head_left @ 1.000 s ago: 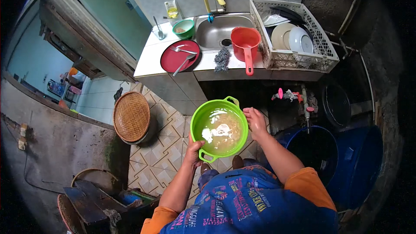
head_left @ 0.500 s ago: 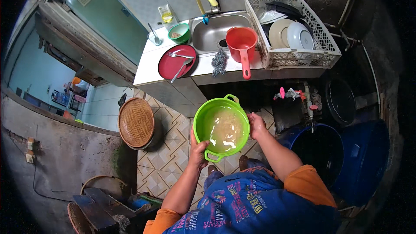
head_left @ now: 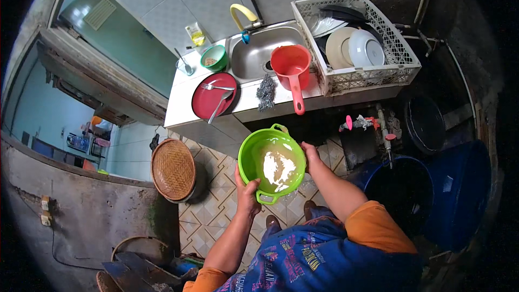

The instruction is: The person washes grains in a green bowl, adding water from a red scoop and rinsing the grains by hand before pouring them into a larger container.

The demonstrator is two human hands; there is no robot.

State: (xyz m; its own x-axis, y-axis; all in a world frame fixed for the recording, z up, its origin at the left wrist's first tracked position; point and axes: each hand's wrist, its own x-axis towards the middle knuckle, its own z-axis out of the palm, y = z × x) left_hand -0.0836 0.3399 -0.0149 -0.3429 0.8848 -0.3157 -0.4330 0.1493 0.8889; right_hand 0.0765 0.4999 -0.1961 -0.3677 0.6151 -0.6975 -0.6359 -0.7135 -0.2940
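Observation:
I hold a green plastic basin (head_left: 250, 154) with two small handles in front of me, below the counter edge. Cloudy water with something white settled in it fills its bottom. My left hand (head_left: 247, 190) grips its near left rim. My right hand (head_left: 311, 154) grips its right rim. The basin is tipped slightly toward me.
A steel sink (head_left: 259, 54) with a yellow tap (head_left: 241, 15) sits in the white counter. On the counter are a red ladle (head_left: 292, 67), a red plate with spoons (head_left: 213, 100), a small green bowl (head_left: 214, 58) and a dish rack (head_left: 373, 78). A woven lid (head_left: 173, 168) and blue barrels (head_left: 459, 194) stand on the floor.
The basin has stayed in both hands and tilted a little, so the white contents have shifted in the water. My head has moved, which brings the counter closer in view.

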